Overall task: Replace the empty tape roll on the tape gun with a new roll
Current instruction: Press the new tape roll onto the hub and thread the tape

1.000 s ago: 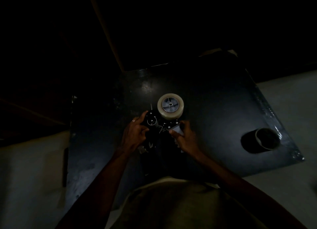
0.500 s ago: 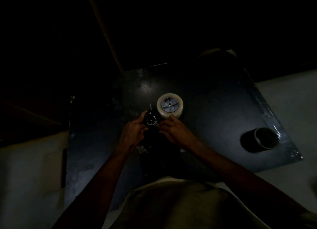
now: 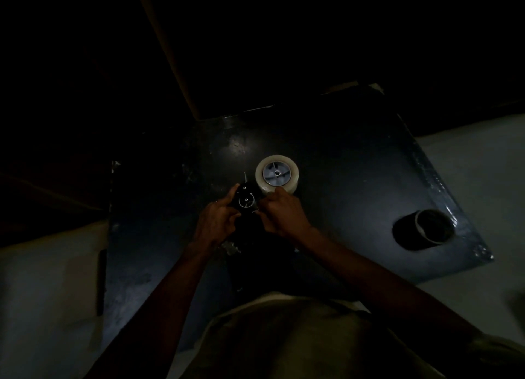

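The scene is very dim. A black tape gun lies flat on a dark table, with a pale new tape roll mounted on its grey hub. My left hand grips the gun's front end from the left. My right hand rests on the gun just below the roll, with its fingertips pinched at the roll's lower edge; what they pinch is too dark to tell. An empty dark cardboard core lies on its side at the table's right.
The table's right and near edges border a pale floor. A dark slim object lies along the table's left edge. Beyond the table everything is in darkness.
My right hand has moved up and left from the gun's lower right side to the lower edge of the tape roll. My left hand has stayed on the gun.
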### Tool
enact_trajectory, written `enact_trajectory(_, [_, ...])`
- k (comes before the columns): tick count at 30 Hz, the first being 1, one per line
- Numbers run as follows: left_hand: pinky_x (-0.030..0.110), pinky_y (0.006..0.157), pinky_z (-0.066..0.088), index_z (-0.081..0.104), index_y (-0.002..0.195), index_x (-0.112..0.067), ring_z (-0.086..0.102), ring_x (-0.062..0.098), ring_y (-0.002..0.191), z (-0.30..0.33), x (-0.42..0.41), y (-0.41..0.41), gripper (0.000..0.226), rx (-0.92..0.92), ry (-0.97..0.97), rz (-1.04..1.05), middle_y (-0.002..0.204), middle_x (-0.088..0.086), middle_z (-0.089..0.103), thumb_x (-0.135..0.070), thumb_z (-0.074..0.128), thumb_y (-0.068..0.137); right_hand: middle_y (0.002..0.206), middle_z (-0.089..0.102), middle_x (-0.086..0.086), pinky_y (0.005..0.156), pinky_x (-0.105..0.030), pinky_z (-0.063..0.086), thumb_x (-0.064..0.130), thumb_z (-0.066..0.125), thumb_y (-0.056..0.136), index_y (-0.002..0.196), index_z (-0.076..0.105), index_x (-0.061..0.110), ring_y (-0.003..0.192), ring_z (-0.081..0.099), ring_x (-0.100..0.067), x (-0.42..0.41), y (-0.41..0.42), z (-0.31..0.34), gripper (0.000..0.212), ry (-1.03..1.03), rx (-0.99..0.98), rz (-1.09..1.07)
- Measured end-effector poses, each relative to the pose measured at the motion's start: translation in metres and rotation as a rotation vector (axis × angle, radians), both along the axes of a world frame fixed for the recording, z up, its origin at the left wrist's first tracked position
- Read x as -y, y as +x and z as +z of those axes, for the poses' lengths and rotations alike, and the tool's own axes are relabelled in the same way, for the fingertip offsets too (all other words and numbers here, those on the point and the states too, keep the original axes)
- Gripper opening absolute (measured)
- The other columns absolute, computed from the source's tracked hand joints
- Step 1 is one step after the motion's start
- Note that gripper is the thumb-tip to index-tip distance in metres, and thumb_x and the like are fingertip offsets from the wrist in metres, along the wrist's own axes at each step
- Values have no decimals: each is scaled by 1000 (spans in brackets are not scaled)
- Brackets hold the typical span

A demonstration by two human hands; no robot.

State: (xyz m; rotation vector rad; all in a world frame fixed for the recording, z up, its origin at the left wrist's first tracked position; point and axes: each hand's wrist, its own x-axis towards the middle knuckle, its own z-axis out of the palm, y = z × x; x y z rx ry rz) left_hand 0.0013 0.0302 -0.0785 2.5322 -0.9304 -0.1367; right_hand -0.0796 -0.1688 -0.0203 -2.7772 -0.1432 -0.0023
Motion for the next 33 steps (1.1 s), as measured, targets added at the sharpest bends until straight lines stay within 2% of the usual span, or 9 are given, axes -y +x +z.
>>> enact_trajectory(6, [41,67,57,74,89,-18,71,31,84,4,4,-4,29,-10,-2,-1,152,-12,32,-35,52,79,106,60,-7,76,-40,53,29,66,83,101,64,12,103,54,-24,6,-2,-6,25,107,61,-40])
enact_trajectory(10, [43,76,57,73,87,-19,68,33,99,4,3,-8,20,-16,-7,6,152,0,36,-30,58,80,121,46,-7,89,-29,45,32,77,71,119,54,14,115,39,-21,11,-24,-13,56,287,100,-262])
enact_trajectory(12, [44,77,57,74,79,-20,66,34,97,5,3,-12,10,-19,24,52,143,7,49,-23,65,78,126,39,-7,92,-31,39,36,79,66,126,45,15,115,35,-21,11,-31,-20,72,262,53,-433])
enact_trajectory(14, [42,76,55,72,76,-24,63,30,92,3,4,-13,18,-47,44,101,118,5,65,-32,57,81,120,39,-5,85,-27,40,29,84,63,125,41,13,106,39,-15,16,-34,-26,78,479,-75,-625])
enact_trajectory(17, [40,71,51,69,74,-23,59,22,84,1,2,-11,29,-79,32,96,84,-4,67,-39,47,84,99,58,-4,73,-34,52,25,88,65,112,53,7,82,57,-14,28,-33,-31,61,998,-469,-758])
enact_trajectory(20, [36,74,49,71,74,-20,61,21,83,10,2,-12,31,-116,-12,101,81,0,69,-37,47,82,77,66,-15,51,-30,52,14,80,77,88,67,0,53,62,-18,33,-30,-29,22,1294,-717,-709])
enact_trajectory(25, [24,78,51,75,83,-12,63,8,82,23,3,-12,17,-219,-124,173,86,-5,70,-5,60,80,82,72,-8,46,-19,48,14,53,94,91,64,3,53,63,-10,43,-19,-14,16,1415,-1066,-565])
enact_trajectory(30, [19,77,54,73,89,-24,65,-8,76,29,0,-9,36,-483,-222,202,88,-8,73,3,63,68,70,67,-2,42,-16,45,14,54,91,86,64,6,48,55,-7,43,-13,2,13,1460,-1091,-528])
enact_trajectory(33, [16,67,54,74,83,-17,68,2,71,29,9,-15,16,-549,-391,350,80,-4,74,-8,79,71,65,62,-1,39,-16,43,14,52,92,85,62,7,45,53,-7,43,-13,11,14,1499,-1080,-525])
